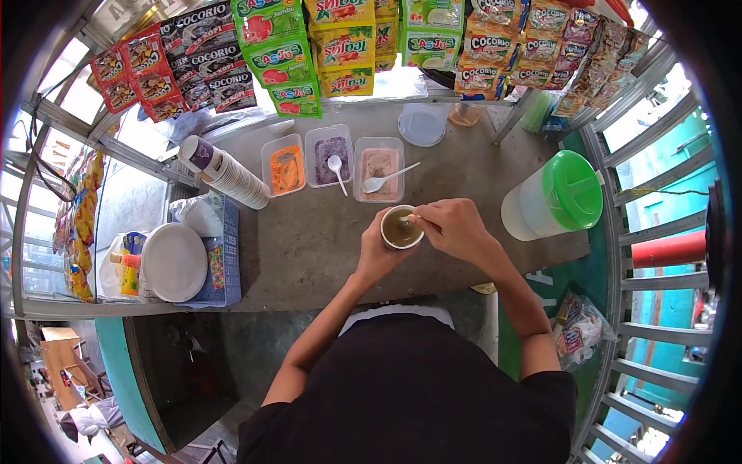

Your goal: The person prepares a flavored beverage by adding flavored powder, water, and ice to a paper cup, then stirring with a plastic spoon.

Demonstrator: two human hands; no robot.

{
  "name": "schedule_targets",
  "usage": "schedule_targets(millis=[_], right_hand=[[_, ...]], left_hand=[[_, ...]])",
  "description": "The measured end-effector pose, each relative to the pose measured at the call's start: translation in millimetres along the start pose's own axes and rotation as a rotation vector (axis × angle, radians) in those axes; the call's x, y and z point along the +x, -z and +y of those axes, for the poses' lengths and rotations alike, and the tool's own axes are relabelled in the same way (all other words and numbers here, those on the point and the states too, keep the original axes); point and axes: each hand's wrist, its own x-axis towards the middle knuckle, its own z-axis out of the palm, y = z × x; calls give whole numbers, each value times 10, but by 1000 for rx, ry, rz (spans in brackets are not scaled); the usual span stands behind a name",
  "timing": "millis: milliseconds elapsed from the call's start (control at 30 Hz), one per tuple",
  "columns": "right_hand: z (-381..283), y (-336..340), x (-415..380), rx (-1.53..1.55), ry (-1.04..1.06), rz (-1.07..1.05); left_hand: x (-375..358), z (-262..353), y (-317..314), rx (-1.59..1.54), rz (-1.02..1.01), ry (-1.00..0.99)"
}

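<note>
A paper cup [399,234] with brownish liquid is held upright near the counter's middle. My left hand [374,249] is wrapped round its left side. Over the cup's right rim, my right hand [456,226] pinches a white spoon [405,220] whose lower end dips into the liquid. Just beyond the cup stand three clear tubs: one with orange contents [287,169], one with purple contents [328,151] and a white spoon, and one with pinkish contents [379,160] and a white spoon lying across it.
A tall cup stack [226,173] leans at the left, near a blue basket [230,259] and a round white lid [175,263]. A green-lidded container [553,195] stands right. Drink sachets [344,46] hang above the counter [309,255]. A clear lid [423,124] lies at the back.
</note>
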Motion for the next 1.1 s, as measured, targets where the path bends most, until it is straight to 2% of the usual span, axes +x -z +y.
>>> schedule_targets(millis=[167,267,467,600,667,800,867,1100], right_hand=[[-72,33,-19,130,29,-117],[-36,112,-20,60,52,-162],[-7,2,26,-51,66,8],[-62,-66,-16,43,100,-15],[-124,25,-26,92,106,-139],[-105,187,-67,66,119,-143],[-116,315,-58,-6,104,-53],[-74,507,-155,29,13,128]], left_hand=[[16,-47,20,-15,-6,6],[29,-89,31,-8,3,14],[36,-19,37,10,-11,-6],[41,-9,32,-17,-36,7],[35,-27,38,-18,-41,14],[31,-77,30,-13,-19,13],[36,-121,30,1,-13,-4],[53,-87,45,30,-23,-7]])
